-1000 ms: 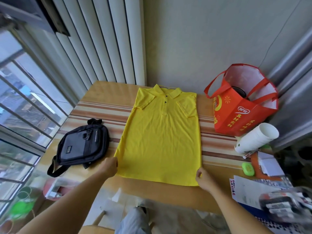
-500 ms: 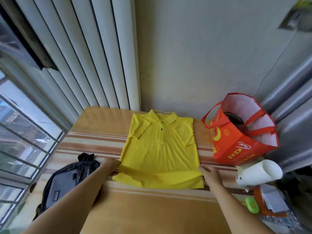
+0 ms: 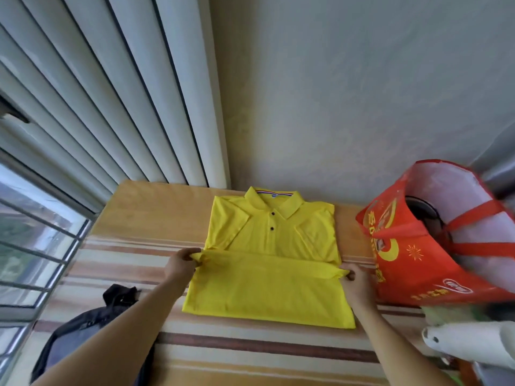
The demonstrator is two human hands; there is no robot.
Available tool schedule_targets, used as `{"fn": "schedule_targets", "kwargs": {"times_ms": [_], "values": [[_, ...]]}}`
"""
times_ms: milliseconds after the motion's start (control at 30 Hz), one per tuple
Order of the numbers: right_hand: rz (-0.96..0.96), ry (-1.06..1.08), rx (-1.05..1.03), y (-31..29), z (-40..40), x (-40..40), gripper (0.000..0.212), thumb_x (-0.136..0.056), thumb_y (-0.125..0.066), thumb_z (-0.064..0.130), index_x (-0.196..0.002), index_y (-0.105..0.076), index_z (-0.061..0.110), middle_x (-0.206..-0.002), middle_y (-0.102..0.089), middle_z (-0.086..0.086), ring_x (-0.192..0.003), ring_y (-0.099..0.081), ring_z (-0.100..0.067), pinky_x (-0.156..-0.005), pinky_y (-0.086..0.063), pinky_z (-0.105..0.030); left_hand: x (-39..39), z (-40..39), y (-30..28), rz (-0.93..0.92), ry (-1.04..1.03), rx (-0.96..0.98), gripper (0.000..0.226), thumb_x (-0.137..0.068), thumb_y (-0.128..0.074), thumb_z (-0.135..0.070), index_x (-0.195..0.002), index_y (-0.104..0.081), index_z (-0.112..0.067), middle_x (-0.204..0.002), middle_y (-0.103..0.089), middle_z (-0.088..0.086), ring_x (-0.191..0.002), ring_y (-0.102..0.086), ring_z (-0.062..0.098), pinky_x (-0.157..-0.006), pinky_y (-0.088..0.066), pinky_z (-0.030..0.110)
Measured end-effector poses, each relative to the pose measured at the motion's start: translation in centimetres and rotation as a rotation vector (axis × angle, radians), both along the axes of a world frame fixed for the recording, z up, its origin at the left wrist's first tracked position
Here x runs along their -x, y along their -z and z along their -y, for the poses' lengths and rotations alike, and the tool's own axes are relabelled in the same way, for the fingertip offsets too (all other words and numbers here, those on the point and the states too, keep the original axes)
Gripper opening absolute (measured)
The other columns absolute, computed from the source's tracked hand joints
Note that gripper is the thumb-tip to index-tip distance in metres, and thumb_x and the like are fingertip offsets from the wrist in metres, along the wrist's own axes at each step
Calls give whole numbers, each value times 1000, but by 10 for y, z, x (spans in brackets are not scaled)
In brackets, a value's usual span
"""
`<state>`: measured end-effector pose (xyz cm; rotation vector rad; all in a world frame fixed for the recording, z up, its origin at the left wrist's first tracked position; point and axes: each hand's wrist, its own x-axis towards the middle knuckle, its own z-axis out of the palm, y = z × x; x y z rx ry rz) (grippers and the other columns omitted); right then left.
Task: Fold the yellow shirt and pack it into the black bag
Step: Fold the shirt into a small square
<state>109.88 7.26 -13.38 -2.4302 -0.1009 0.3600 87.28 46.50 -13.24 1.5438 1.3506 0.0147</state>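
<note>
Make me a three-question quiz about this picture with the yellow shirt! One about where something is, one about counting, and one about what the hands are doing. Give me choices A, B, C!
1. Where is the red bag?
A. to the right of the yellow shirt
B. under the shirt
C. on the windowsill

2. How many dark buttons show under the shirt's collar?
A. none
B. two
C. five

3. What are the left hand and the right hand doing?
A. resting flat on the table
B. zipping the black bag
C. each pinching a side of the shirt's folded-up bottom part

Answers:
1. A, the red bag stands past the shirt's right edge.
2. B, two dark dots sit in a line below the collar.
3. C, fingers of each hand grip yellow cloth at the ends of the fold.
</note>
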Motion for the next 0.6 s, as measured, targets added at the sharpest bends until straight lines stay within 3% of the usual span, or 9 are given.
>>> {"fn": "schedule_targets", "kwargs": {"times_ms": [100,233,333,433,500,600], "values": [[74,12,14,13,4,-9,5,-87,-68,12,-86,-72,16,-80,-67,-3,-77,-63,-28,-70,-51,-40,-6,10,-7,-27,-9,-96,35,-74,-73,-2,-93,-74,-32,-89,-76,0,-83,-71,24,-79,-59,43],[148,87,-47,12,-4,-27,9,-89,-69,9,-84,-70,2,-88,-62,-19,-87,-57,-34,-73,-42,-37,-15,16,-11,-52,20,-303,17,-77,-81,-18,-93,-78,-22,-90,-69,4,-81,-63,22,-70,-48,33],[-75,106,-127,3,-15,-43,21,-98,-56,15,-100,-65,-4,-87,-61,-18,-84,-57,-35,-72,-38,-38,-21,6,1,-85,64,-361,19,-83,-75,-29,-96,-80,-16,-97,-63,12,-94,-60,30,-85,-49,40],[-140,145,-149,-1,-25,-59,29,-96,-48,17,-72,-55,2,-66,-53,-16,-67,-51,-36,-60,-32,-38,-33,-1,5,-110,19,-333,37,-92,-60,-38,-106,-76,-8,-104,-65,18,-102,-58,36,-89,-48,44],[-80,155,-178,-7,-35,-67,31,-87,-43,24,-62,-43,4,-59,-45,-13,-61,-44,-28,-55,-27,-38,-45,0,-2,-53,-42,-303,34,-95,-55,-33,-110,-74,-8,-106,-68,16,-100,-60,35,-81,-49,42],[51,155,-232,-5,-48,-78,26,-82,-37,24,-71,-48,3,-72,-51,-14,-74,-48,-26,-65,-28,-37,-62,2,-12,113,-96,-224,24,-97,-51,-28,-99,-72,-16,-85,-69,9,-81,-60,27,-64,-42,36]]}}
